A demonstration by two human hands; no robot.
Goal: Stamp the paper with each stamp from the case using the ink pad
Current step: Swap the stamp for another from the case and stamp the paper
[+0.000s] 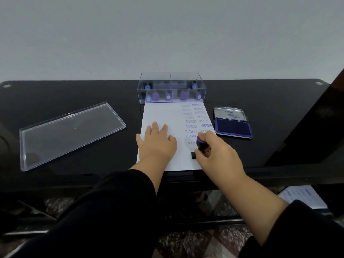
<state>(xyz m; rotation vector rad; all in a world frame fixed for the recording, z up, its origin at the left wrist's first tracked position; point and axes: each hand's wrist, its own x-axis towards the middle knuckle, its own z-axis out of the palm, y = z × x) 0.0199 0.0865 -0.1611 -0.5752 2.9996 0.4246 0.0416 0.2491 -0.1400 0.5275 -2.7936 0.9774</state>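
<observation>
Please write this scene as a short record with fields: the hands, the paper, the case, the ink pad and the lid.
left hand: flat on the paper, fingers straight
right hand: grips a purple-topped stamp, its base on the paper
paper: white; blue marks EXPRESS, AMENDED, SAMPLE on its right side
case: clear, open, beyond the paper; stamps inside
ink pad: open, right of the paper
lid: clear, on the table, left of the paper

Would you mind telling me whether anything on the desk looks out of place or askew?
Only small things. The clear lid lies askew at the left, away from the stamp case. The paper overhangs the table edge slightly. The prints run in uneven, slanting rows, some faint. Nothing looks spilled or damaged.
</observation>
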